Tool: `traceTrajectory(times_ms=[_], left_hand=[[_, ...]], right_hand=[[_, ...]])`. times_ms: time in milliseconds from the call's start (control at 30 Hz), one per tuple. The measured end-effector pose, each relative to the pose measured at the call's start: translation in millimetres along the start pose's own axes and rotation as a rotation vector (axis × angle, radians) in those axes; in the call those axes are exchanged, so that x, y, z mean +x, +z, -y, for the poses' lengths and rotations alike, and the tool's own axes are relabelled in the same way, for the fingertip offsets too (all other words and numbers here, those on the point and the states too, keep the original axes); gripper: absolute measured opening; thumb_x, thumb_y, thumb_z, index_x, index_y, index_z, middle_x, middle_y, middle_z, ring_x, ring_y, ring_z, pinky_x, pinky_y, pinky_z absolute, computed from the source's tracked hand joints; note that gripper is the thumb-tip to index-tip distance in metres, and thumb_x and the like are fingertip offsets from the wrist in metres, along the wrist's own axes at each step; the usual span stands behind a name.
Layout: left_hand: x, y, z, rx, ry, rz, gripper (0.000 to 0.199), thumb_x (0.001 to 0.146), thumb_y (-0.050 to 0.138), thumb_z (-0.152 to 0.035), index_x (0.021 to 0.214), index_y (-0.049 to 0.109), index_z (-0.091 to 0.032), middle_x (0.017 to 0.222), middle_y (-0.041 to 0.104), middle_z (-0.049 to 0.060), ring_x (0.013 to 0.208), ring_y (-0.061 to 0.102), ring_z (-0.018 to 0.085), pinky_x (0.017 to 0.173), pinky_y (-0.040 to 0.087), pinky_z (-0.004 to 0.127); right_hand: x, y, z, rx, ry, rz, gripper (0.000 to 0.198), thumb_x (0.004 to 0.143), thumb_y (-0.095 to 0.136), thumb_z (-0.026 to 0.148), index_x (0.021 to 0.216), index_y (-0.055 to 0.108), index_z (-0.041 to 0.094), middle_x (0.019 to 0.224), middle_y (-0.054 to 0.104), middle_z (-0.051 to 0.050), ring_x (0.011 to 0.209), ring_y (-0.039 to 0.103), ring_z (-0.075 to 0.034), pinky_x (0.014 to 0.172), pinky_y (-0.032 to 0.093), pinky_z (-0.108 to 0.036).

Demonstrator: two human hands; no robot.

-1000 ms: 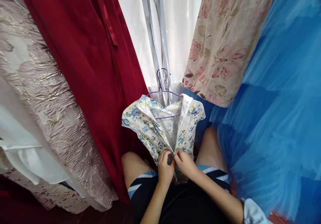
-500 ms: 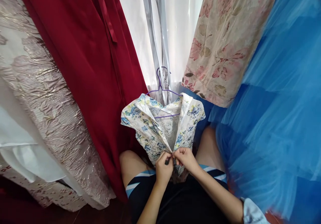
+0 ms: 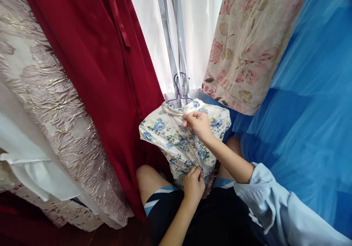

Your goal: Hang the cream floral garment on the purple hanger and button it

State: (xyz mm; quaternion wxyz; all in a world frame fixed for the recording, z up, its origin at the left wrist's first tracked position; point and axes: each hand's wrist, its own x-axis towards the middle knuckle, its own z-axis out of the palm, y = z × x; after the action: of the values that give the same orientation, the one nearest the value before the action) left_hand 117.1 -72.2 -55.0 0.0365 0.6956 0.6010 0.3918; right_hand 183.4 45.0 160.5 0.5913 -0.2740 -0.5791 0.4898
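Note:
A white cap-sleeved floral top (image 3: 176, 139) with blue roses hangs in front of me on a purple hanger (image 3: 180, 88); its lower end is partly hidden behind my hands. My left hand (image 3: 194, 183) is closed on the fabric low on the centre seam. Up at the neckline, my right hand (image 3: 198, 125) pinches the upper end of that seam, where the zipper pull would sit; the small tab itself is hidden by the fingers. Between the two hands the seam's edges lie together.
Long garments hang around me: a dark red one (image 3: 110, 73) and a textured pinkish one (image 3: 63, 102) on the left, a beige floral one (image 3: 242, 55) and blue tulle (image 3: 310, 102) on the right. Grey ribbons (image 3: 167, 29) dangle over white cloth (image 3: 145, 22) behind the hanger.
My right hand has moved up from beside my left hand to the collar. The open V of the top has closed along that path. My left hand keeps hold low down.

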Motion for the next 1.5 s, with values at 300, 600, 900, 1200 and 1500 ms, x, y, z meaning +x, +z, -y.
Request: traceTrajectory(times_ms=[300, 600, 900, 1200, 1500], left_hand=[[34.0, -30.3, 15.8, -0.043, 0.139, 0.035, 0.014, 0.086, 0.061, -0.012, 0.088, 0.07, -0.023, 0.09, 0.07, 0.005, 0.081, 0.069, 0.02, 0.071, 0.051, 0.029], [181.5, -181.7, -38.6, 0.098, 0.419, -0.287, 0.035, 0.102, 0.047, -0.031, 0.133, 0.059, -0.021, 0.126, 0.065, 0.009, 0.102, 0.065, 0.021, 0.084, 0.051, 0.03], [218.8, -194.6, -55.4, 0.133, 0.572, -0.456, 0.025, 0.102, 0.047, -0.026, 0.091, 0.066, -0.015, 0.087, 0.067, 0.004, 0.084, 0.062, 0.016, 0.079, 0.045, 0.025], [232.0, -268.5, 50.4, 0.089, 0.116, -0.671, 0.019, 0.096, 0.051, -0.028, 0.089, 0.064, -0.017, 0.085, 0.067, 0.004, 0.08, 0.061, 0.018, 0.079, 0.046, 0.026], [171.5, -197.7, 114.2, -0.035, -0.135, -0.368, 0.021, 0.089, 0.046, -0.033, 0.082, 0.059, -0.018, 0.075, 0.064, 0.003, 0.073, 0.058, 0.018, 0.068, 0.046, 0.025]], right_hand=[[0.1, -3.0, 12.2, 0.022, -0.042, 0.065, 0.035, 0.085, 0.065, 0.048, 0.071, 0.063, 0.016, 0.051, 0.065, 0.0, 0.035, 0.039, -0.007, 0.038, 0.03, -0.021], [1.9, -7.3, 12.1, 0.024, -0.071, 0.112, 0.026, 0.089, 0.06, 0.041, 0.078, 0.06, 0.018, 0.05, 0.063, 0.003, 0.036, 0.042, -0.007, 0.04, 0.031, -0.02], [-6.7, 10.0, -16.1, -0.113, -0.116, 0.075, 0.025, 0.091, 0.054, 0.038, 0.073, 0.048, 0.022, 0.049, 0.056, 0.006, 0.044, 0.05, -0.01, 0.05, 0.039, -0.021], [-82.5, -5.3, -74.3, -0.267, 0.047, 0.193, 0.02, 0.081, 0.058, 0.023, 0.063, 0.048, 0.021, 0.049, 0.051, 0.006, 0.046, 0.048, -0.01, 0.05, 0.034, -0.021], [-120.8, -27.5, -112.0, -0.357, 0.153, 0.266, 0.016, 0.08, 0.053, 0.017, 0.065, 0.049, 0.021, 0.05, 0.053, 0.006, 0.049, 0.052, -0.012, 0.05, 0.036, -0.021]])
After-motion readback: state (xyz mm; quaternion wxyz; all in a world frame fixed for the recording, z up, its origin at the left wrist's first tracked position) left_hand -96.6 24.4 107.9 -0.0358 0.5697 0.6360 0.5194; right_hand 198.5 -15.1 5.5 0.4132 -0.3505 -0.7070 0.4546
